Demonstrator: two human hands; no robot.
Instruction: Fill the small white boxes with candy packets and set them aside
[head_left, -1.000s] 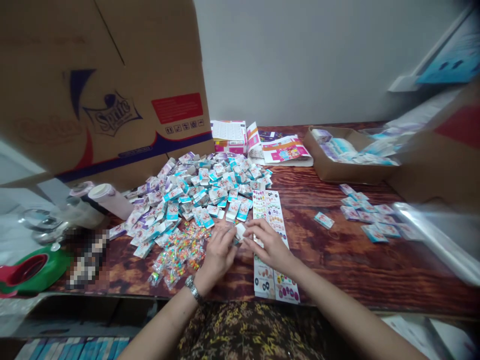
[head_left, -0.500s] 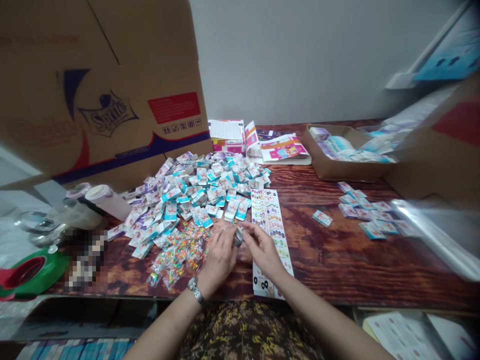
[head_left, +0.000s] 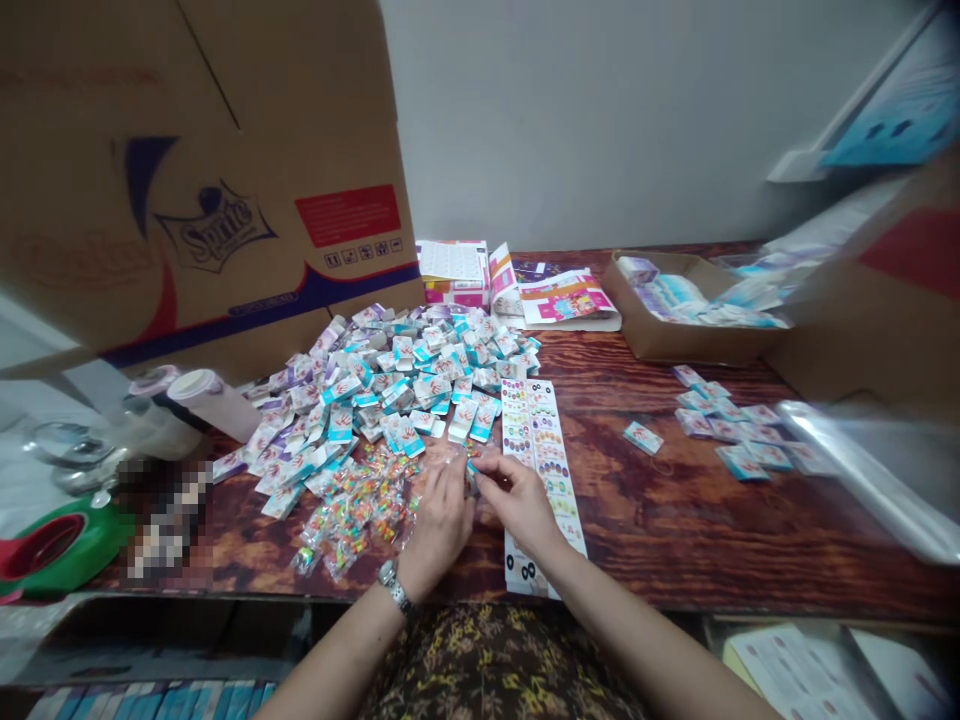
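Teal-and-white scrap of carton (head_left: 471, 472) is sitting in a narrow pinch of my right hand (head_left: 517, 505), held between thumb and forefinger, too small and too hidden for me to read. My left hand (head_left: 442, 525) is curling up just beside it, and I cannot tell whether its fingers (head_left: 450, 470) are touching it. Both hands are hovering over a wooden table (head_left: 675, 520). Clear sachets of colourful pieces (head_left: 352, 510) are lying just left of my left hand, a heap of small white-and-teal cartons (head_left: 390, 385) is spreading beyond them, and a printed sheet (head_left: 536, 465) is running beside my right hand. A metal wristwatch (head_left: 394, 587) is circling my left wrist.
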